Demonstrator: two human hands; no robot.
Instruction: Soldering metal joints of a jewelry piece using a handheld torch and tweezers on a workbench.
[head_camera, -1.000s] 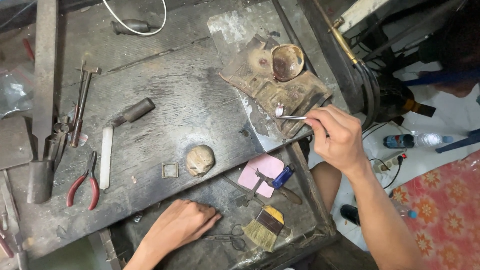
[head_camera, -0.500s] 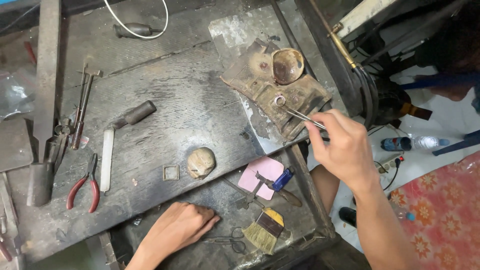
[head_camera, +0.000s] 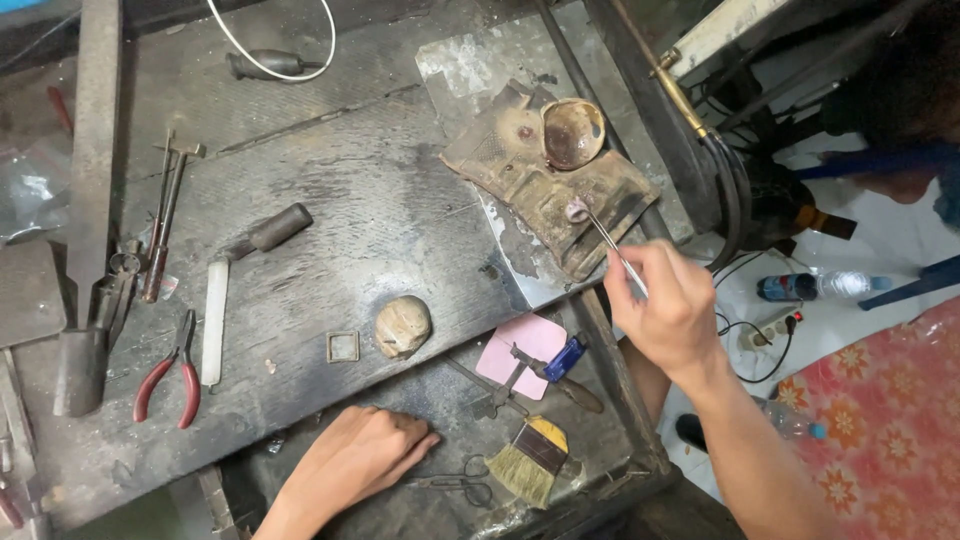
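My right hand (head_camera: 668, 305) grips thin metal tweezers (head_camera: 612, 246) whose tips hold a small ring-like metal piece (head_camera: 577, 210) against a scorched brown pad (head_camera: 530, 175) at the bench's right side. A rusty shallow bowl (head_camera: 572, 132) sits on that pad just above the piece. My left hand (head_camera: 355, 455) lies flat, fingers together, on the lower tray of the bench, empty, close to small scissors (head_camera: 455, 485) and a short brush (head_camera: 530, 460).
On the dark worn bench (head_camera: 330, 230) lie a tan lump (head_camera: 403, 325), a small square frame (head_camera: 342, 346), a white stick (head_camera: 213, 320), red-handled pliers (head_camera: 168, 375), a hammer (head_camera: 165, 215) and a pink sheet (head_camera: 520, 352). A brass torch and hoses (head_camera: 700, 120) stand at right.
My right hand has moved the tweezers and the small piece up and forward onto the scorched pad. My left hand has stayed where it was.
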